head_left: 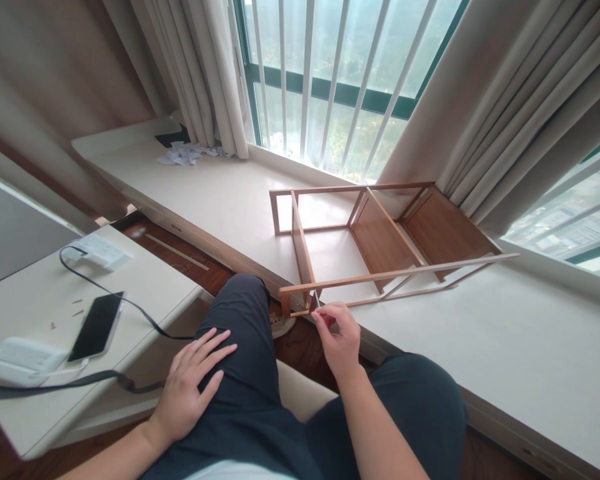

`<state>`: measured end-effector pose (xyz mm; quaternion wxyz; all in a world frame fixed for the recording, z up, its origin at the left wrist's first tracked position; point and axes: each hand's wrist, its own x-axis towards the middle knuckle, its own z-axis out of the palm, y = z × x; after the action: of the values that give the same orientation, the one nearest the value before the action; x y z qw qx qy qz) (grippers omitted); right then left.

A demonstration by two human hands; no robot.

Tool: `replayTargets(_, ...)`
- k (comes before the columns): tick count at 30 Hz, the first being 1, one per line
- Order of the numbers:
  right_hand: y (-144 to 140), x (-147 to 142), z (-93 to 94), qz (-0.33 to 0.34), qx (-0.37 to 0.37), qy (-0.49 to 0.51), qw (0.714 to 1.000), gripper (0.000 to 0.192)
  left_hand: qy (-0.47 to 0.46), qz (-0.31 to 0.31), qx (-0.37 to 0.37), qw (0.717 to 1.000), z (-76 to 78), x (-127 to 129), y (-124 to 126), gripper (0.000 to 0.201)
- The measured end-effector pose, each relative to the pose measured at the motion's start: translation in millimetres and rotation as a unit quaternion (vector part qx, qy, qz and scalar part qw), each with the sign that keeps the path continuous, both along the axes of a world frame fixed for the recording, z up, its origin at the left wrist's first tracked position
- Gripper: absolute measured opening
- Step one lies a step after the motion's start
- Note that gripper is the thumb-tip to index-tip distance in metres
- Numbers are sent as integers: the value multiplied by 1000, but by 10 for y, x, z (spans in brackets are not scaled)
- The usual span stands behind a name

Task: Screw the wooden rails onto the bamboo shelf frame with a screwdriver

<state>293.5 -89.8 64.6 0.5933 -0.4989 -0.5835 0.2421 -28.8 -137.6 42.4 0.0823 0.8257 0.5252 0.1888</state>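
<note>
My right hand (337, 337) is closed in a pinch on a thin metal rod (317, 298), which looks like a hex key. Its upper end meets the near rail of a brown wooden shelf frame (385, 275), close to the left corner; the fingers hide its lower end. The frame lies on its side on the white window ledge (485, 340), with several panels set between its long rails. Fingers spread, my left hand (195, 377) rests flat on my left thigh and holds nothing.
On the white side table (145, 267) at left lie a phone (97, 327), a white charger block (25, 360), another white block (97, 252) with a black cable, and several small brown pieces (77, 312). Paper scraps (185, 155) sit at the ledge's far end. Curtains flank the barred window.
</note>
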Motion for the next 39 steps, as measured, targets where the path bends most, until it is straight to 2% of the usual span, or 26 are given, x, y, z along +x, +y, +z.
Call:
replayTargets(10,9,-7,-9,-15,36,-13,999,5,5,3,5,1000,5,8,1,39)
replayTargets(16,-12,-4,-75,-18,22,17,999,4,3,2,6,1000,-2,1,2,39)
replayTargets(25,5,-3,-83,24,22,18,999,4,7,0,9,1000,9,5,6,39)
replayTargets(39,24,-11,-104,12,-17,25,999,7,5,4,6,1000,1,-3,7,39)
